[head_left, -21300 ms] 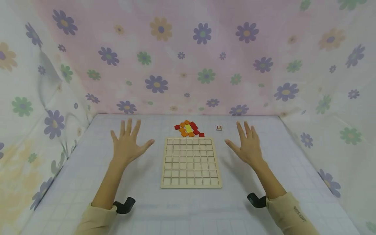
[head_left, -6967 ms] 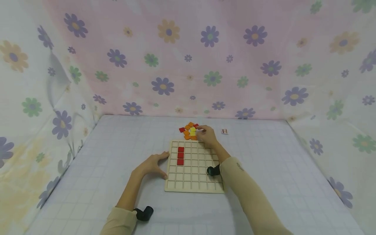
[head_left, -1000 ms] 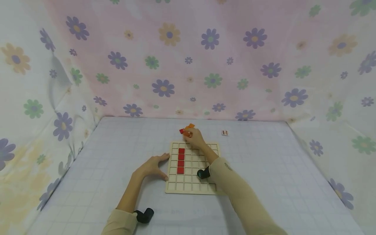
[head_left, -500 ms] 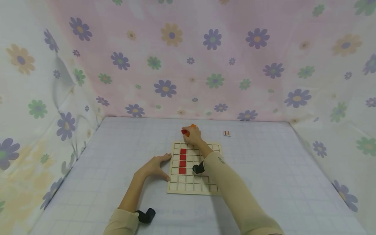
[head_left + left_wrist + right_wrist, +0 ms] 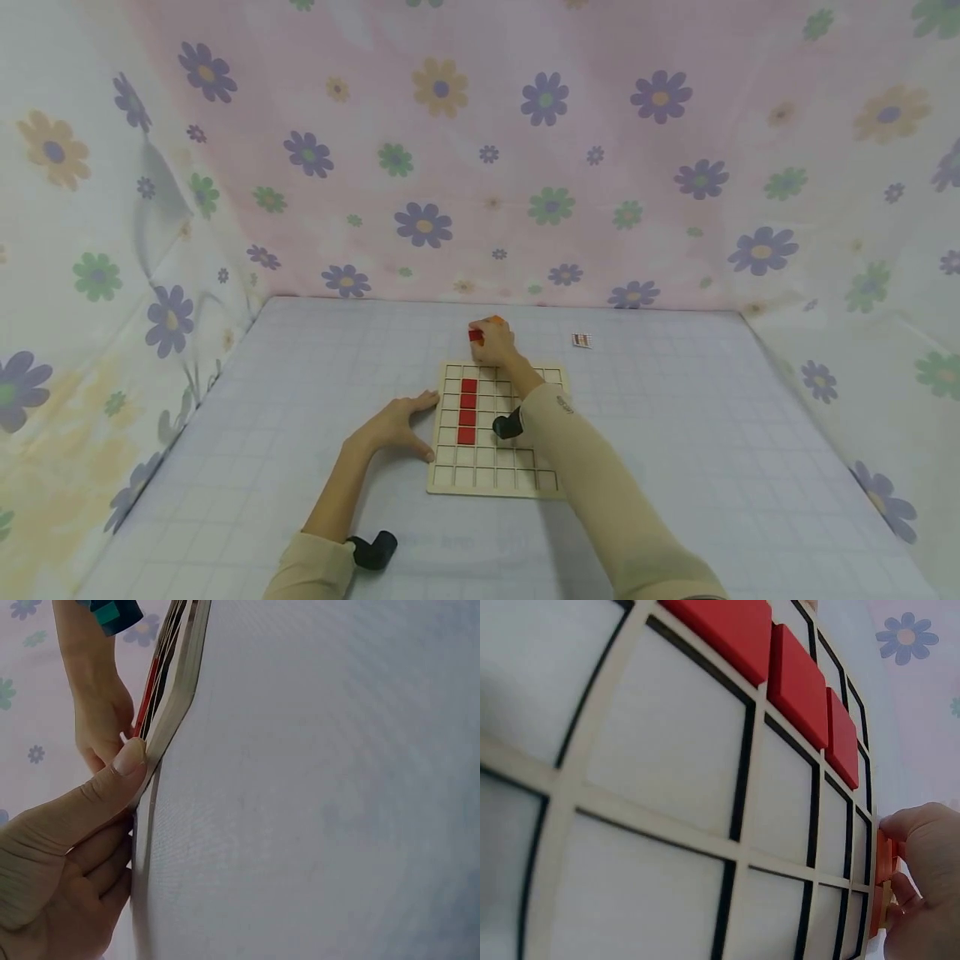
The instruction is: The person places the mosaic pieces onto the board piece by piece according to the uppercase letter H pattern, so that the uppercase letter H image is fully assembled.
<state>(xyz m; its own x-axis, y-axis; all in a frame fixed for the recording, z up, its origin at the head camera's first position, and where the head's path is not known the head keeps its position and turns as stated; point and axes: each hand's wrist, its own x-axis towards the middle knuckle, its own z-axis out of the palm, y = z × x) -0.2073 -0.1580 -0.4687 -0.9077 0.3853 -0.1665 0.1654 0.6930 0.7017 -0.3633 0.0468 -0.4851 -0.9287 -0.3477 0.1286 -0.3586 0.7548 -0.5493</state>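
Observation:
A square wooden grid board point(image 5: 480, 479) lies on the table, with several red tiles point(image 5: 467, 417) in one column of its cells. My left hand point(image 5: 390, 423) rests at the board's left edge, thumb and forefinger spread along it; in the left wrist view its thumb point(image 5: 129, 757) touches the rim near a corner. Just behind the board, my right hand point(image 5: 495, 343) pinches a loose red tile point(image 5: 476, 336) at its fingertips. Orange tiles point(image 5: 885, 856) lie under that hand in the right wrist view; it hides most of the loose pile.
A small printed card point(image 5: 581, 340) lies on the table to the right of the pile. Black wrist mounts point(image 5: 375, 550) stick out from both sleeves, the right one over the board. Flowered cloth point(image 5: 480, 167) hangs behind and at both sides of the white table point(image 5: 720, 433).
Over the last second my right hand goes from the orange tiles to the loose red tile and pinches it. Seven seconds ago the column had one red tile fewer. My left hand stays put.

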